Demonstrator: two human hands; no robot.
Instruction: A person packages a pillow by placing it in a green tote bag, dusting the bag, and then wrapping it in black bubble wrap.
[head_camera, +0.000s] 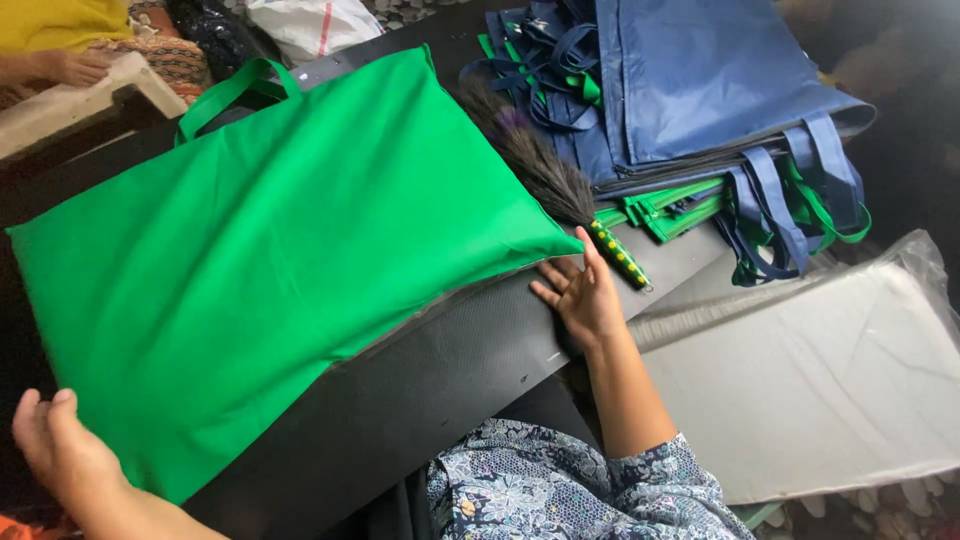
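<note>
left hand (60, 455): spread, at the near corner of the green bag (270, 260)
right hand (578, 292): spread flat on the black bench (430, 380), beside the bag's other corner
nearby: hand broom (555, 180)

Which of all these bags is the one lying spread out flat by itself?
The big green bag, spread flat on the dark table between the left hand and right hand. The blue and green bags lie heaped in a stack.

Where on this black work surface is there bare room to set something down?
Bare black surface runs along the near edge, between the green bag and the right hand. The far right is crowded: stacked blue bags and the broom. The left hand sits at the bag's near corner.
</note>
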